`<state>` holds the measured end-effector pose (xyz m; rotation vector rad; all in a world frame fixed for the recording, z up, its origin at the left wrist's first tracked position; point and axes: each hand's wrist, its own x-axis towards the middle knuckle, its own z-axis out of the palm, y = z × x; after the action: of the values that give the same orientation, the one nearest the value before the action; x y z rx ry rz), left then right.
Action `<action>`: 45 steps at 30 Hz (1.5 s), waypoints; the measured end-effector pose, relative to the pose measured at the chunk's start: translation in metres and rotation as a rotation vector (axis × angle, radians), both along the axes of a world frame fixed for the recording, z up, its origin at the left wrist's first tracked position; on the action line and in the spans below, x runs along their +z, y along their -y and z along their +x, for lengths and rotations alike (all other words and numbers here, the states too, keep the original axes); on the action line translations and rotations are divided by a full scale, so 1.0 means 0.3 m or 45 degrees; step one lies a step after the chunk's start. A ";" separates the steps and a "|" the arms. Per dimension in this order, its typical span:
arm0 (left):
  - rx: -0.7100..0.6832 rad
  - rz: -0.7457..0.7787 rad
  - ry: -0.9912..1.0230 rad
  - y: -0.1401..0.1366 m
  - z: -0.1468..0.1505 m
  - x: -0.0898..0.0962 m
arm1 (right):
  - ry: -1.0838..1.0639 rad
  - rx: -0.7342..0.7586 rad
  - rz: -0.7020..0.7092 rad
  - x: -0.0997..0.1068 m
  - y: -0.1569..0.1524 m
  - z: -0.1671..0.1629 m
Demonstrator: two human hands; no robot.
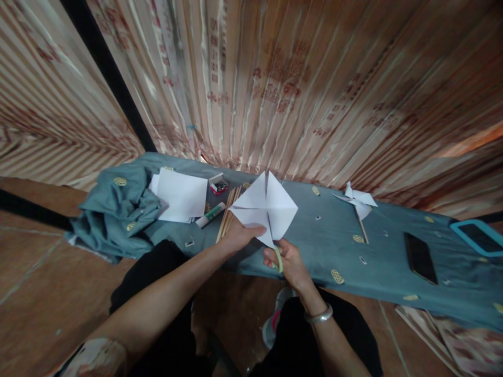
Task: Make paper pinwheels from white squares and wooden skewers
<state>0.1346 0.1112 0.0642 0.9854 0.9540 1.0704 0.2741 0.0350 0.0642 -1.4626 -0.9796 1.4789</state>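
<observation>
A square of white paper (281,201), turned to a diamond, is slit from its corners toward the middle. My left hand (241,234) pinches its lower left part, thumb on top. My right hand (288,260) is closed around the pale green handle of a pair of scissors (279,259), right below the paper's bottom corner. The blades are hidden by the paper and fingers. Beside my left hand lie several thin wooden sticks (225,222) and a glue stick (211,215).
A stack of white paper (183,195) and a small open box of pins (219,184) lie left on the teal cloth (314,251). To the right are a paper pinwheel (358,201) on a stick, a black phone (420,257) and a blue-framed tablet (477,236). A curtain (251,78) hangs behind.
</observation>
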 end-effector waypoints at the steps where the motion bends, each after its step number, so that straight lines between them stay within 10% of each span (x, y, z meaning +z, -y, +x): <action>1: -0.001 0.006 0.003 0.000 0.000 -0.001 | 0.000 0.001 0.001 -0.001 0.000 -0.001; 27: 0.165 0.001 0.093 -0.070 -0.108 0.009 | 0.076 0.280 -0.097 0.031 0.076 0.159; 35: -0.160 -0.137 0.030 0.036 -0.122 0.008 | 0.250 -0.389 0.304 0.043 0.044 0.253; 45: -0.399 -0.281 0.047 0.107 -0.082 0.017 | -0.092 -0.106 0.270 0.072 -0.009 0.215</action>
<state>0.1099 0.0792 0.0692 0.8938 0.8352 0.7031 0.3386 0.0377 0.0857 -1.2741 -0.9877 1.3162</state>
